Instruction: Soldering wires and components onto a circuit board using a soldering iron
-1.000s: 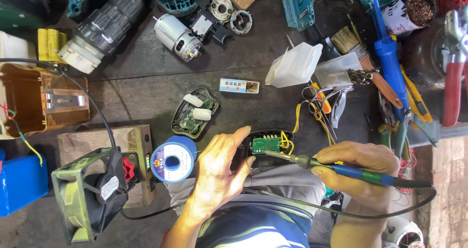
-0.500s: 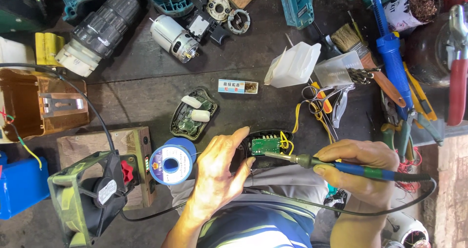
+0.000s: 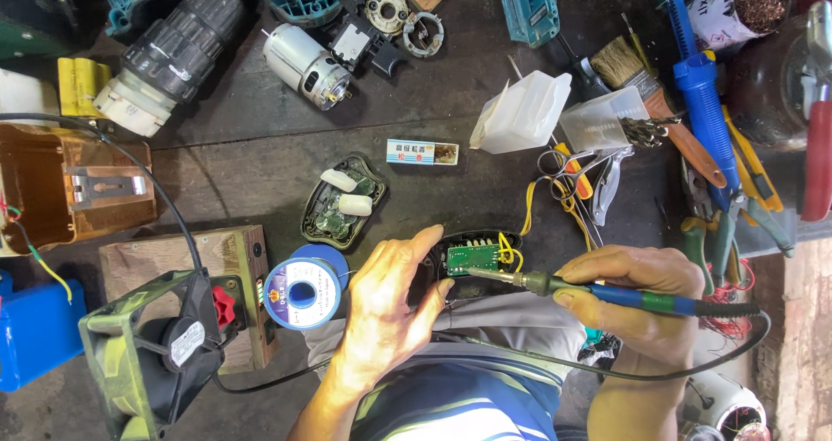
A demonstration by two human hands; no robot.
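Green little circuit board [image 3: 473, 256] sits low-centre in its black shell, and nothing's really moved since a second ago. Right hand [image 3: 643, 295] still has its grip clenched on the soldering iron [image 3: 607, 292], tip at the board; left hand [image 3: 387, 307] steadies the shell, fingers loose, so the same joint's still being worked.

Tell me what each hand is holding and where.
The right hand grips a soldering iron by its blue handle. The left hand steadies the black casing around a green circuit board.

The soldering iron [image 3: 607, 292] is showing a dull metal tip and a smooth blue and green plastic grip. The small circuit board [image 3: 473, 257] is looking glossy green inside its black plastic shell [image 3: 451, 289]. The solder spool [image 3: 302, 292] is shining as blue plastic, and the wooden block [image 3: 173, 255] beside it is looking rough and worn.
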